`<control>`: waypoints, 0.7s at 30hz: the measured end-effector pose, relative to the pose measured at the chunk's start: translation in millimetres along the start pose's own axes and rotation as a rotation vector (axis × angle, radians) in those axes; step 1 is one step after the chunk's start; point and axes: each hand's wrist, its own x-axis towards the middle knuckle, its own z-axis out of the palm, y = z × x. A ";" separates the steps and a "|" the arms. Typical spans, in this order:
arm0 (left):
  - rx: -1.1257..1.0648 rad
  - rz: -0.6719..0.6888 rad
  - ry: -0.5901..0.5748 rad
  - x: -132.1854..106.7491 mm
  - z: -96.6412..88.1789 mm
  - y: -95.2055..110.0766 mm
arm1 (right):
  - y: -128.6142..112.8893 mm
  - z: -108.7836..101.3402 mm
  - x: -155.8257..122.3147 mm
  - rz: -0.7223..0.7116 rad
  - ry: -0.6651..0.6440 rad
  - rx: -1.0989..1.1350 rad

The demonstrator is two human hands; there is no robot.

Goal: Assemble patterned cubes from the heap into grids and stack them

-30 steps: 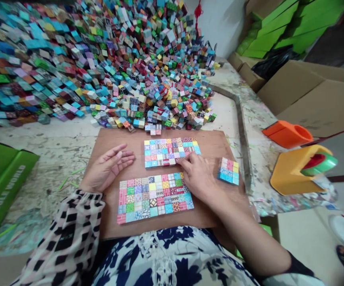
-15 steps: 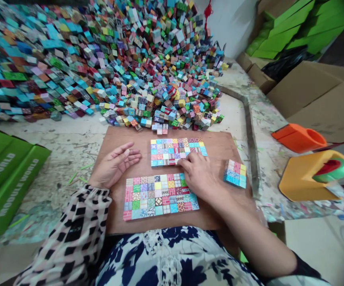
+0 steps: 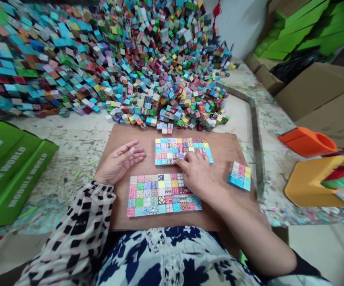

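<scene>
A brown board (image 3: 219, 149) lies in front of me with two flat grids of small coloured cubes on it. My right hand (image 3: 197, 172) rests palm down between them, fingertips on the near edge of the far grid (image 3: 178, 147) and heel over the right end of the near grid (image 3: 157, 194). My left hand (image 3: 120, 162) lies on the board's left part, palm turned up, fingers loosely stretched, holding nothing. A small block of stacked cubes (image 3: 239, 175) sits on the board's right edge.
A huge heap of loose coloured cubes (image 3: 106, 59) fills the table behind the board. Green printed cartons (image 3: 8, 171) lie at the left. An orange holder (image 3: 307, 141), a yellow tape dispenser (image 3: 317, 182) and cardboard boxes (image 3: 317, 95) stand at the right.
Both hands have stayed where they were on the board. Only the camera has shifted, sliding the whole scene slightly to the right in the picture.
</scene>
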 end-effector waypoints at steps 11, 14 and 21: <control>0.003 -0.005 -0.011 -1.1 0.7 0.7 | -12.3 -1.8 3.6 -0.057 -0.012 0.013; 0.002 -0.002 -0.013 -0.7 0.6 1.2 | -14.3 -2.6 5.2 -0.068 -0.014 0.030; -0.006 0.000 -0.017 -1.4 0.8 0.6 | -19.7 2.7 7.2 -0.089 -0.015 0.022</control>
